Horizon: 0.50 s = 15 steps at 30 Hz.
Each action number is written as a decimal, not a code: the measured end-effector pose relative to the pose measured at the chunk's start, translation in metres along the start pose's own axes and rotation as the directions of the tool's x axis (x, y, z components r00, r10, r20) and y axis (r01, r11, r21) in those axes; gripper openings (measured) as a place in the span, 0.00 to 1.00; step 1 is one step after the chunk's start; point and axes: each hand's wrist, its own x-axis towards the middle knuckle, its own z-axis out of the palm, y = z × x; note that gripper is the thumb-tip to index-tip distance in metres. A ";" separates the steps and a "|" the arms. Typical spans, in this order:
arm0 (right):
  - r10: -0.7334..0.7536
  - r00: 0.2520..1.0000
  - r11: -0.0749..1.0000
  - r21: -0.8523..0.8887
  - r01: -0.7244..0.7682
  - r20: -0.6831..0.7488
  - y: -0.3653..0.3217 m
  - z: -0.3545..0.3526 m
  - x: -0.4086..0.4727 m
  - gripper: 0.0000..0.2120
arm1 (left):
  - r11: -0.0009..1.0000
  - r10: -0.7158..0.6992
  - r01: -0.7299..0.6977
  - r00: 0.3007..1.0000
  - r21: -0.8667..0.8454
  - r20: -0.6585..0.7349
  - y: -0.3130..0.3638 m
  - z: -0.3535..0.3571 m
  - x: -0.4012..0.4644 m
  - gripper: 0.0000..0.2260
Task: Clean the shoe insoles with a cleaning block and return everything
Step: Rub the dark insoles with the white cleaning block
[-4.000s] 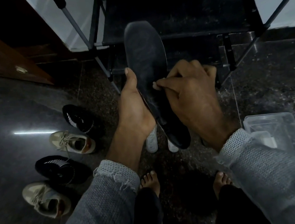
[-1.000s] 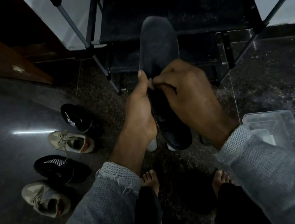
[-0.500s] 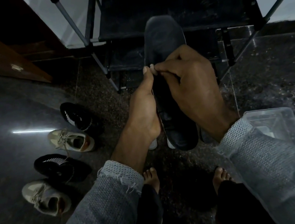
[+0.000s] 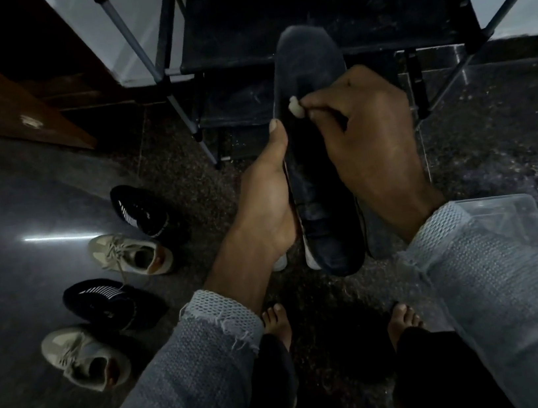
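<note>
A dark insole [image 4: 306,70] stands upright in front of me, toe end up. My left hand [image 4: 269,200] grips its left edge, thumb along the rim. My right hand [image 4: 365,135] pinches a small pale cleaning block [image 4: 294,106] and presses it against the insole's upper middle. Pale objects [image 4: 311,260] peek out on the floor behind the insole's heel, mostly hidden.
A dark metal shoe rack [image 4: 319,6] stands ahead. Two black shoes [image 4: 139,210] and two beige sneakers [image 4: 129,254] lie on the dark floor at left. A clear plastic box [image 4: 507,215] sits at right beside my sleeve. My bare feet [image 4: 277,323] are below.
The insole has swung from leaning left to upright and shifted right. My right hand has moved up the insole, and the pale block now shows at its fingertips.
</note>
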 end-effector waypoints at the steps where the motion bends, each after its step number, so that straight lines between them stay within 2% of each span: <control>1: -0.011 1.000 1.000 0.007 0.011 0.001 0.001 0.000 0.001 0.08 | 1.000 0.001 -0.001 1.000 -0.003 0.001 0.000 0.000 0.000 0.23; 6: -0.204 0.968 0.979 0.034 0.201 0.149 -0.007 0.008 -0.015 0.08 | 0.999 0.045 -0.046 0.997 -0.009 -0.064 0.007 -0.006 0.000 0.23; 9: -0.267 0.942 0.964 0.045 0.263 0.205 -0.008 0.007 -0.018 0.10 | 0.998 0.063 -0.063 0.993 0.002 -0.103 0.011 -0.009 0.000 0.24; 12: -0.238 0.952 0.969 -0.016 0.246 0.193 -0.003 0.003 -0.014 0.07 | 0.998 0.039 -0.042 0.997 -0.040 -0.073 0.011 -0.004 -0.002 0.23; 15: -0.149 0.985 0.982 -0.107 0.158 0.088 0.005 -0.002 -0.007 0.07 | 0.999 0.027 -0.028 0.999 -0.035 -0.030 0.009 0.000 -0.003 0.23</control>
